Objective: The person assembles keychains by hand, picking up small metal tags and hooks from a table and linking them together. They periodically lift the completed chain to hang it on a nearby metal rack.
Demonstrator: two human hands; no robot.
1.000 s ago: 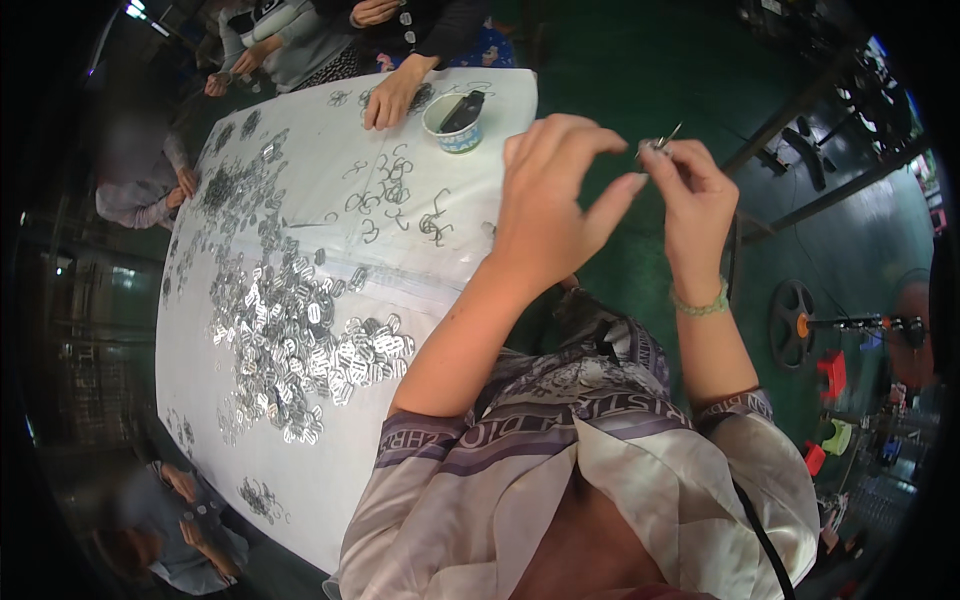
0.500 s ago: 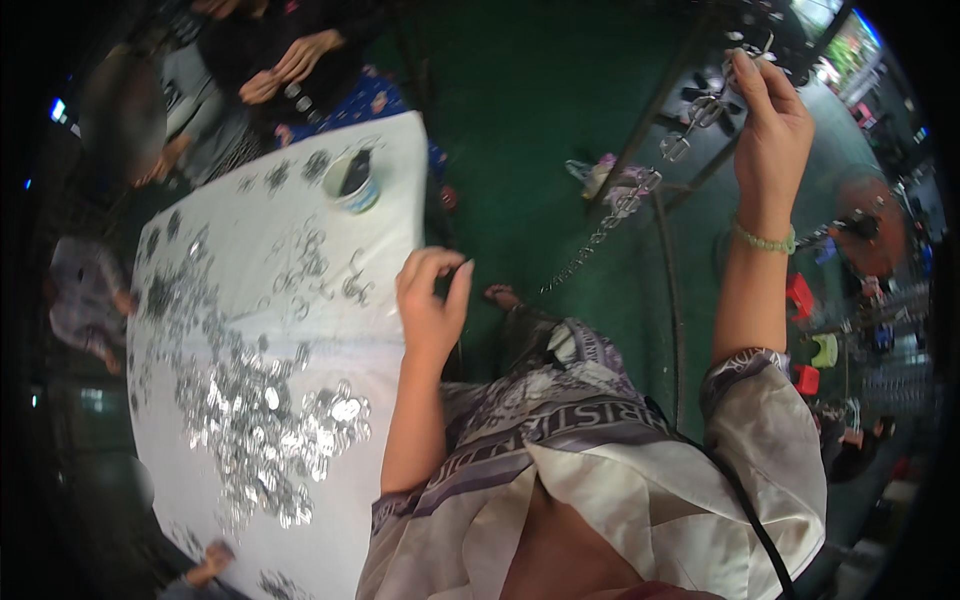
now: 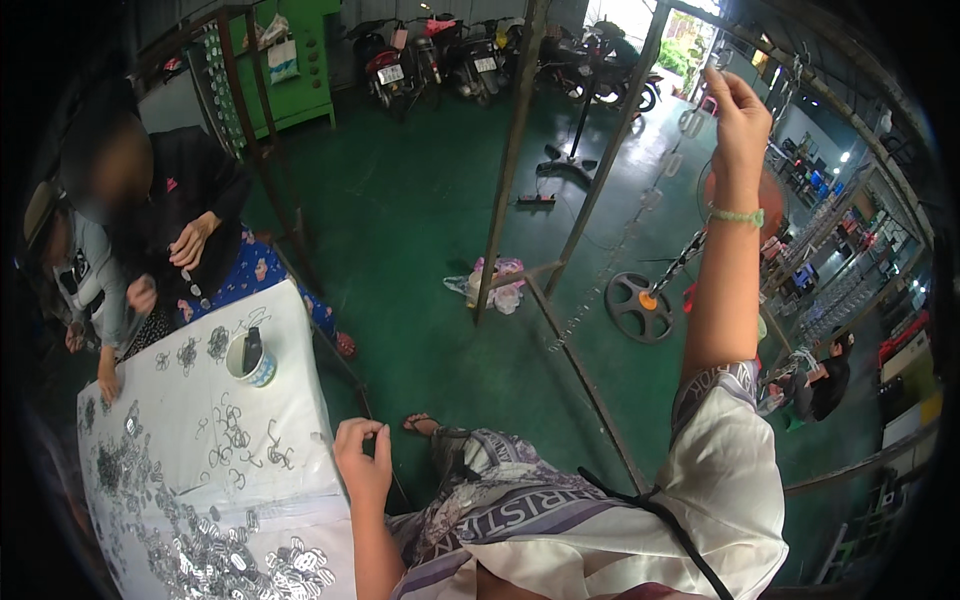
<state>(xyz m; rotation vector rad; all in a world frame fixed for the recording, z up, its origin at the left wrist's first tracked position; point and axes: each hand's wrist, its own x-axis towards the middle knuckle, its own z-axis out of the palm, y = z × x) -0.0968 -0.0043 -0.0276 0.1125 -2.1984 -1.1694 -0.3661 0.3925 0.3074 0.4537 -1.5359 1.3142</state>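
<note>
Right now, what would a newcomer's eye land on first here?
Probably the chain of shiny links that slants down from the raised right fingers, over the green floor. Next comes the glinting heap of flat metal pieces on the white table at lower left. Behind it all, motorbikes stand in a row at the top.

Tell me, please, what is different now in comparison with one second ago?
The right hand has stretched out away from the body, to the right, with a chain of metal links now trailing below it. The left hand, earlier close beside it, is now apart, by the white table's edge, nothing visible in it. The view has turned right. The cup and loose metal pieces remain there.
</note>
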